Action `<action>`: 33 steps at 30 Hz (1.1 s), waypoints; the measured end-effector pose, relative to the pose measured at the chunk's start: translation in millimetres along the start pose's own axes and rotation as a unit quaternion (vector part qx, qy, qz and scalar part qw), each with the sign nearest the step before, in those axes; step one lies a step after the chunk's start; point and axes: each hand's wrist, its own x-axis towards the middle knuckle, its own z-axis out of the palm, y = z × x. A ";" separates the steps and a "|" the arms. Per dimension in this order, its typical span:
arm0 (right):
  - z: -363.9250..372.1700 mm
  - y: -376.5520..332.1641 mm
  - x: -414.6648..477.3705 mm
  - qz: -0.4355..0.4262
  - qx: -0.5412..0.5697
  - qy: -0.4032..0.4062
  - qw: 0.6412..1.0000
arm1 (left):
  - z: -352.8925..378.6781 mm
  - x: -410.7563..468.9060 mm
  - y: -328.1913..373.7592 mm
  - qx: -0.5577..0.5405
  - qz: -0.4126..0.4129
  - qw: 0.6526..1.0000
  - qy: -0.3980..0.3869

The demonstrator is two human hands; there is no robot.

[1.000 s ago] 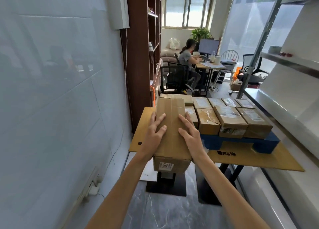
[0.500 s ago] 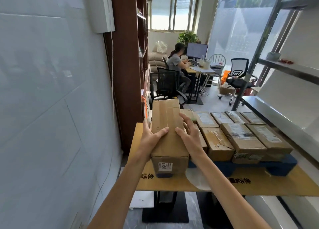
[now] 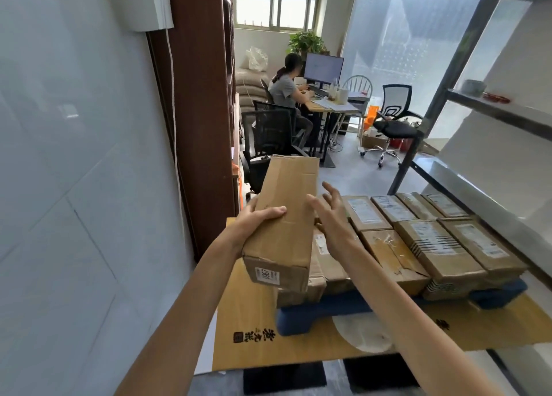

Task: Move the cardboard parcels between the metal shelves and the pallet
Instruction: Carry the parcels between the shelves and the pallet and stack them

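Note:
A long cardboard parcel point(image 3: 286, 213) with a white label on its near end is tilted up above the left end of the blue pallet point(image 3: 301, 316). My left hand point(image 3: 257, 219) grips its left side, thumb across the top. My right hand point(image 3: 331, 213) hovers just right of the parcel with fingers spread, not holding it. Several more labelled cardboard parcels point(image 3: 430, 240) lie in rows on the pallet. The metal shelves point(image 3: 490, 112) stand at the right.
The pallet rests on a brown cardboard sheet point(image 3: 248, 330) over a low table. A white wall is close on the left, a dark wooden cabinet point(image 3: 197, 97) behind it. Farther back a person sits at a desk among office chairs point(image 3: 268, 139).
The parcel has been lifted and tilted off the pallet's left end. My right hand has come off it and opened. I have moved closer to the table.

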 end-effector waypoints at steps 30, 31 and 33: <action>-121.6 47.3 261.4 0.184 0.088 0.108 0.973 | 23.5 200.4 7.4 -0.089 -0.025 0.988 0.123; -126.0 47.9 270.1 0.181 0.081 0.094 0.976 | 21.6 208.9 6.1 -0.087 -0.030 0.990 0.108; -129.4 54.3 286.4 0.171 0.059 0.085 0.980 | 19.4 225.8 3.5 -0.077 -0.038 0.993 0.077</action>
